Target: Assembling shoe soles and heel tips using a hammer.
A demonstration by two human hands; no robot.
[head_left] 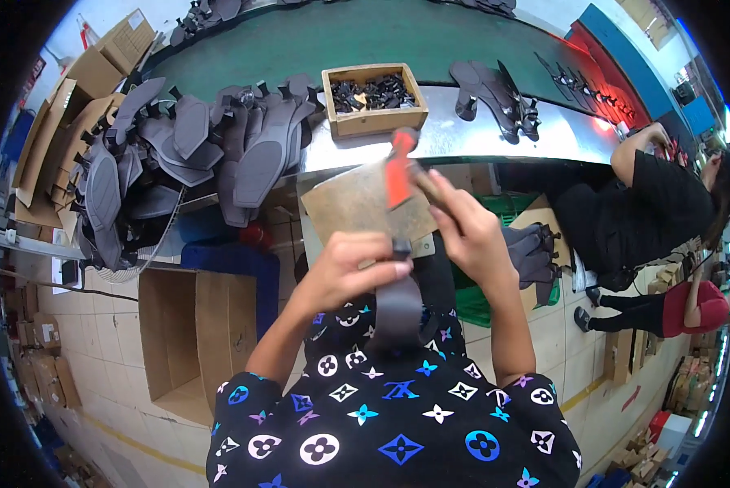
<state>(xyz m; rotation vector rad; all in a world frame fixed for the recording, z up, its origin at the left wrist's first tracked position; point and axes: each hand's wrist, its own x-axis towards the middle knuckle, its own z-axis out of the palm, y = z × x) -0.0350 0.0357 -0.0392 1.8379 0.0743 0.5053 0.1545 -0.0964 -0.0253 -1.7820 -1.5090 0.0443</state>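
My left hand grips a dark shoe sole near its small black heel piece, with the sole's other end toward my lap. The heel end lies at the near edge of a worn flat board in front of me. My right hand is closed around the handle of a hammer. Its red head is raised above the board, slightly blurred, beyond my left hand. Beyond the board, a wooden box full of small black heel pieces stands on the bench.
Dark heeled soles pile up on the left, and a few more lie on the bench right of the box. A green conveyor belt runs behind. An open cardboard box stands lower left. A co-worker in black sits at the right.
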